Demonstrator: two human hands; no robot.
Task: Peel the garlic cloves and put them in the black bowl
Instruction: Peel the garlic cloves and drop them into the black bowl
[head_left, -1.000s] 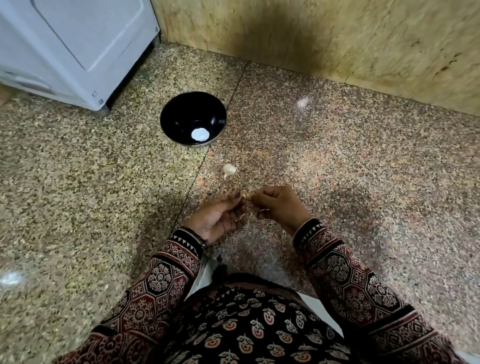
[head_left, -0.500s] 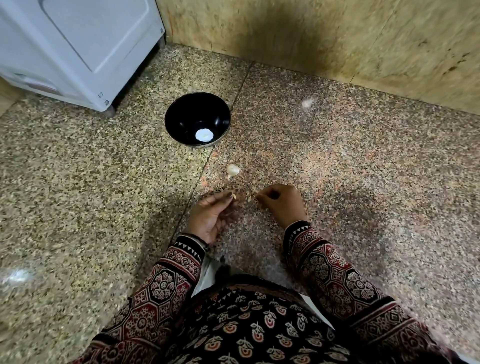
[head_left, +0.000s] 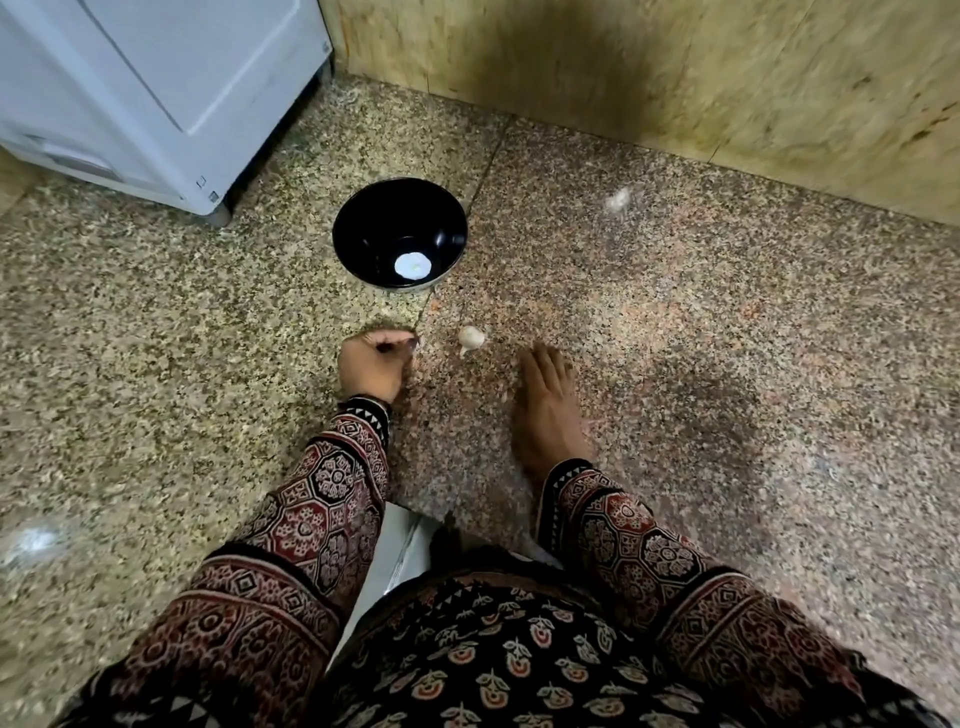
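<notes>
Looking down: a person's patterned sleeves (head_left: 322, 514) reach over a speckled stone floor (head_left: 727, 338)
Left hand (head_left: 371, 364): fingers curled, tips drawn together close to the floor; whether they pinch anything cannot be told
Right hand (head_left: 545, 405): fingers straight, lying flat on the floor
Garlic clove (head_left: 471, 338): on the floor between the hands, touching neither
Black bowl (head_left: 363, 228): beyond the clove, near a white appliance (head_left: 156, 93)
</notes>
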